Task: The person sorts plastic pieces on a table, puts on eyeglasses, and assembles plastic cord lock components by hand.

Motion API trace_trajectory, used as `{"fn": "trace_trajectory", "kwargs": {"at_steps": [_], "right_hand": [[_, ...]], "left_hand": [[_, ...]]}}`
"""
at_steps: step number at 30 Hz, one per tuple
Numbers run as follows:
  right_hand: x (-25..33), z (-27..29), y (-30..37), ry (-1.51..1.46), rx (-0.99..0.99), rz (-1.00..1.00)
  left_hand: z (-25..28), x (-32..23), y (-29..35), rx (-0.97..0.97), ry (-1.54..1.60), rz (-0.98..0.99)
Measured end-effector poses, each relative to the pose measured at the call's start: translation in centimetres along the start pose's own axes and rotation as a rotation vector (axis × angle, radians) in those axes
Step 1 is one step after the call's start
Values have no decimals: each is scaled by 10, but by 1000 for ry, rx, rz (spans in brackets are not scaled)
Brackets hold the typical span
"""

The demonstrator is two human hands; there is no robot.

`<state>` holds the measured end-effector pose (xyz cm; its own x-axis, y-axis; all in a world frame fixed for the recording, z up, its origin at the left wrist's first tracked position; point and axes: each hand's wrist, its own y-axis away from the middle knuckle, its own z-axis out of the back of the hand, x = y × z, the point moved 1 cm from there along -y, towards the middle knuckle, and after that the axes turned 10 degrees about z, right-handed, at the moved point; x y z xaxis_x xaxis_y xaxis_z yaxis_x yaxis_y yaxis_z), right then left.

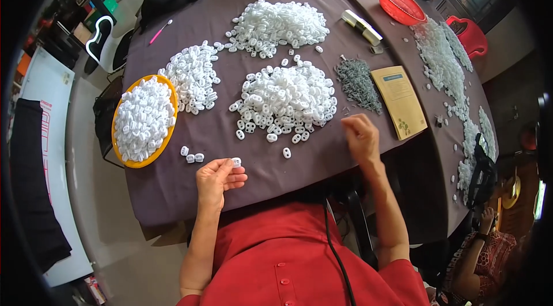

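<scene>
Small white oval plastic piece with two holes, pinched at fingertips of left hand, just above dark brown tablecloth near table's front edge. Fingers curled narrowly around it. Right hand lowered beside heap of thin grey metal pins, fingers bunched; contents of grip cannot be told. Three loose white pieces just left of held piece. Central heap of matching white pieces ahead. Round yellow plastic basket filled with same pieces at left. Tan booklet right of pins.
</scene>
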<state>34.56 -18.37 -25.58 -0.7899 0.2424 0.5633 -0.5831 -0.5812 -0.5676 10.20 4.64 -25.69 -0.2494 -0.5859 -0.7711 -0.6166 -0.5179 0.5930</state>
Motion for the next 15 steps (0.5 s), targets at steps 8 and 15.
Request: {"fn": "trace_trajectory", "kwargs": {"at_steps": [8,15], "right_hand": [[-29,6,-19,254,129,13],[-27,0,-24,382,264,22]], "left_hand": [[17,-9,-1,-107,-102,-25],[47,-16,0,-355,-345,-144]]}}
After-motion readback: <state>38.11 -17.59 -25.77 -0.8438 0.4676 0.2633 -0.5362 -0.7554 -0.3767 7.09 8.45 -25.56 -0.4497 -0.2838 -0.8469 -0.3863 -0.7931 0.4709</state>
